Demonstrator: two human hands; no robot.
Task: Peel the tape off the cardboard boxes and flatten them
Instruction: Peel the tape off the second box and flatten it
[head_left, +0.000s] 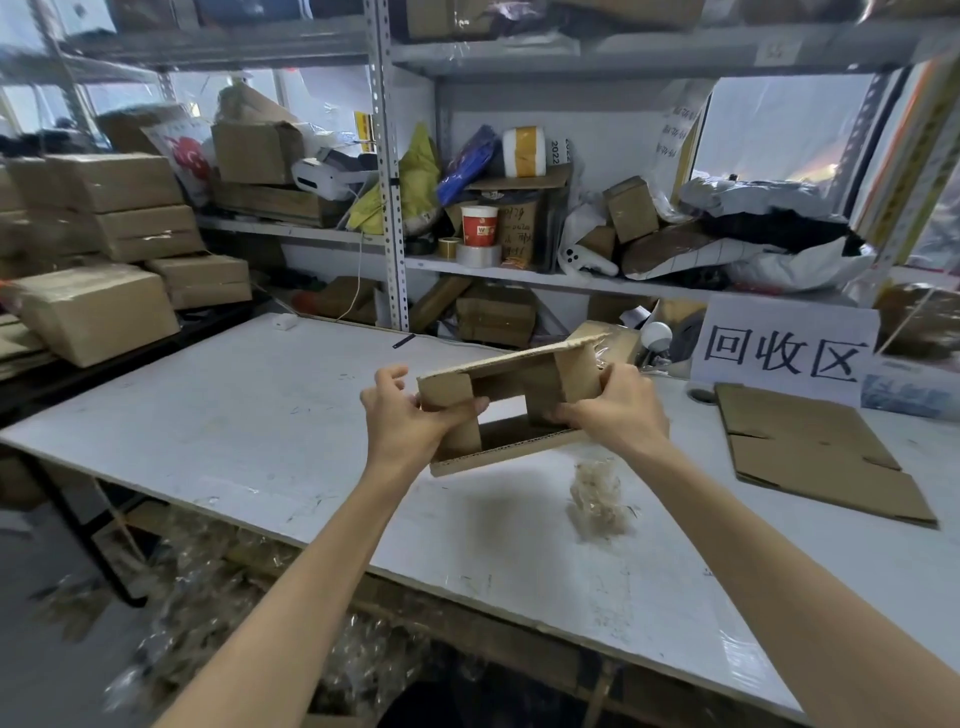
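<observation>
I see my left hand (402, 415) and right hand (618, 410), fingers curled, gripping the ends of a small open brown cardboard box (519, 384) above the scuffed white tabletop (260, 415). On the tabletop lie a crumpled clear tape wad (597, 499) and a flattened brown cardboard sheet (810, 447). Cluttered grey metal shelving (387, 171) stands behind.
</observation>
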